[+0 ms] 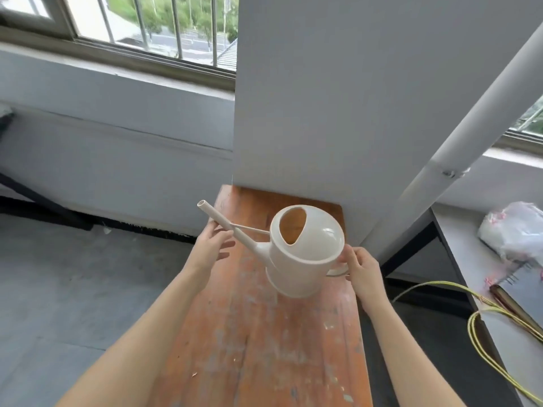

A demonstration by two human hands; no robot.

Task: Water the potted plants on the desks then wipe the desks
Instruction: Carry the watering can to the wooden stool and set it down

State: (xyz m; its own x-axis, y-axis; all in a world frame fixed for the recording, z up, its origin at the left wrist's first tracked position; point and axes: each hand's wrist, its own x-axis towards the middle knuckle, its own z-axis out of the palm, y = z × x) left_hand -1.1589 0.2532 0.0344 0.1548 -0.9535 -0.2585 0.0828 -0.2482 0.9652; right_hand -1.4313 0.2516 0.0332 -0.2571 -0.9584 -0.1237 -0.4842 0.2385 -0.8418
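A cream watering can [305,254] hangs in the air above a worn orange wooden bench [264,342]. Its long spout points up and to the left. My right hand [363,267] grips the handle at the can's right side. My left hand [213,245] is under the spout with fingers spread, touching or nearly touching it. Through the can's oval top opening the inside looks orange-brown; I cannot tell whether it holds water. No potted plant is in view.
A white pillar [338,98] stands at the bench's far end, with a slanted white pipe [458,154] to its right. On the right a grey desk [470,259] holds a plastic bag [517,230], a notebook and yellow-green cable [482,327]. Grey floor lies left, below a barred window [164,27].
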